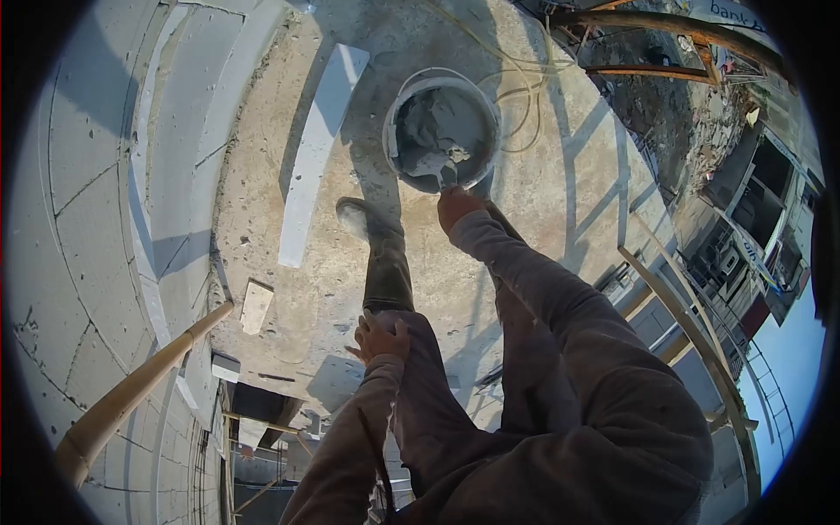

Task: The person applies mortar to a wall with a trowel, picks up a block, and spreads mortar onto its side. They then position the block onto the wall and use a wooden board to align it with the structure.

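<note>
Place: high up on a concrete floor [542,157] beside a grey block wall [96,175], street far below.
Bucket: a white bucket [442,131] of wet grey mortar stands on the floor, ahead of the boot [357,216].
Right hand: the right hand [457,206] is closed at the bucket's near rim; what it grips is hidden.
Left hand: the left hand [380,337] lies open on the knee.
Nearby: a long white slab [319,149] lies left of the bucket.

Beside the white bucket [442,131] of grey mortar [437,136] lies a pale grey-white block strip [319,149] on beige concrete floor [289,289], near a dust-streaked dark boot [376,245].
</note>
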